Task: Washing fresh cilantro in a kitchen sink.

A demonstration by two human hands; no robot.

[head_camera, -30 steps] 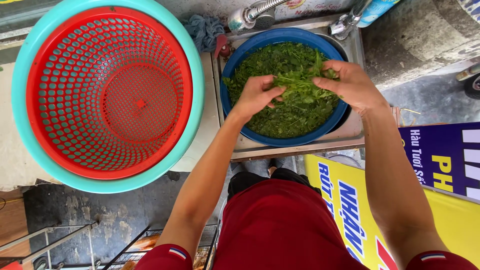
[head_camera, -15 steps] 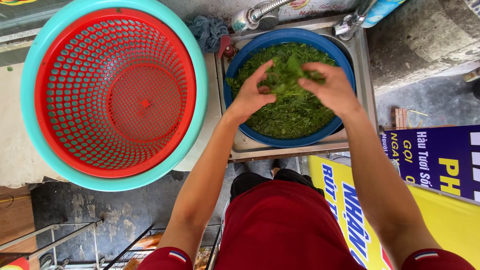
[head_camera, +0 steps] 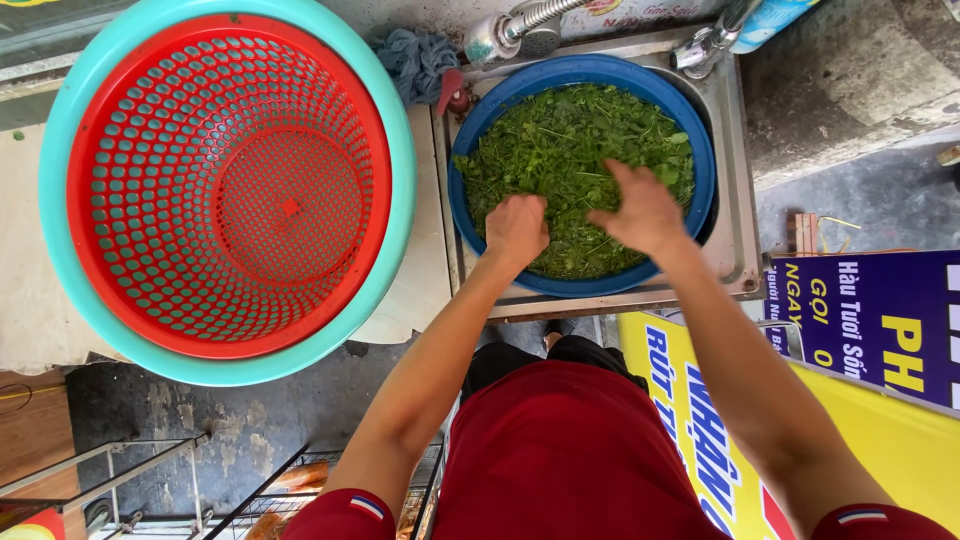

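A blue basin [head_camera: 468, 215] full of chopped green leaves [head_camera: 575, 140] sits in a steel sink [head_camera: 742, 250]. Both my hands are down in the leaves at the near side of the basin. My left hand [head_camera: 517, 228] is curled, its fingers dug into the greens. My right hand [head_camera: 645, 213] lies on the leaves just to the right, fingers stretched forward and apart. To the left stands a red perforated colander [head_camera: 230, 185] nested inside a teal basin [head_camera: 60, 250]; nothing lies in it.
A tap [head_camera: 500, 35] and a bluish rag [head_camera: 418, 60] are at the sink's far edge. Yellow and blue signboards [head_camera: 870, 330] lean at the right. A wire rack [head_camera: 150, 490] stands on the wet floor at lower left.
My hands, which held a bunch of leaves up over the basin's middle, have dropped and drawn back toward the near rim. The colander has not moved.
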